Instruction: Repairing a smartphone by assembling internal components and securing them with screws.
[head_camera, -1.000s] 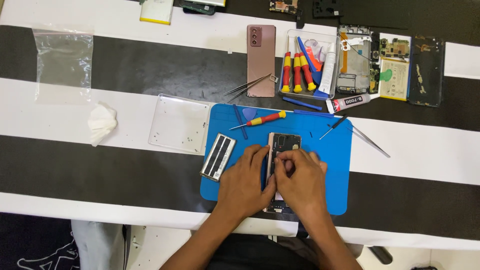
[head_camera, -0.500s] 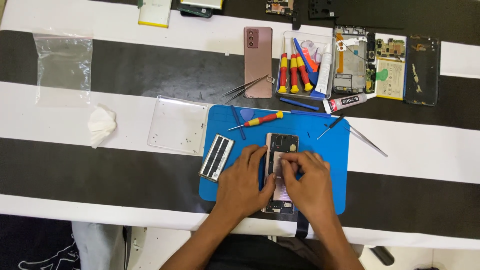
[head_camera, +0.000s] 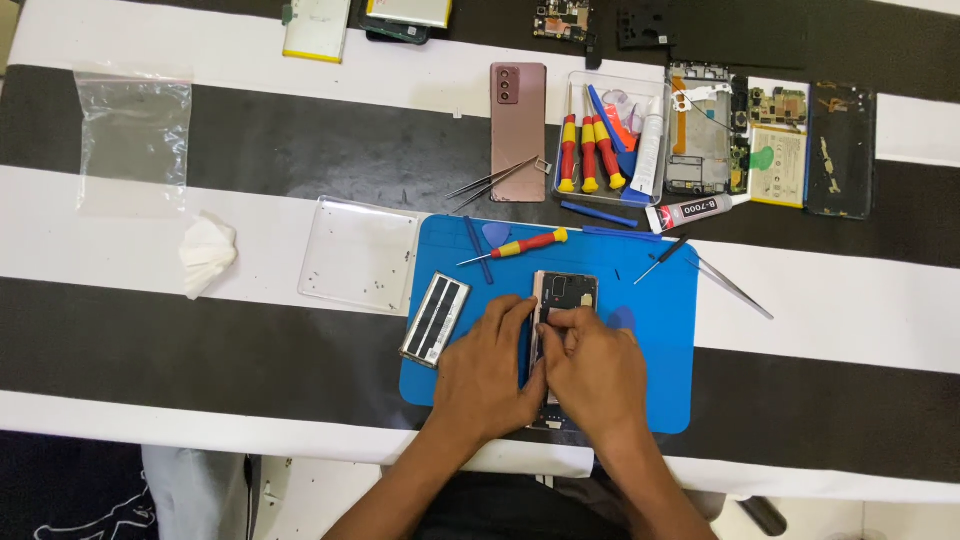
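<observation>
Both hands on one opened phone (head_camera: 562, 300) lying near the middle of the blue mat (head_camera: 660, 340). Left hand (head_camera: 490, 375) braces the phone's left edge, fingers curled narrow along it. Right hand (head_camera: 592, 370) covers the lower half, fingertips pinched tight on a spot just below the camera end; what they pinch is too small to tell.

Count on the mat: one battery (head_camera: 436, 319) just left of the phone, one red-and-yellow screwdriver (head_camera: 520, 246) above it, one small black screwdriver (head_camera: 664, 258) toward the right.

Off the mat: one clear tray (head_camera: 358, 252) beside its left edge, three red-and-yellow screwdrivers (head_camera: 590, 152) in a clear box, one copper-coloured phone back (head_camera: 518, 130), one glue tube (head_camera: 695, 211).
</observation>
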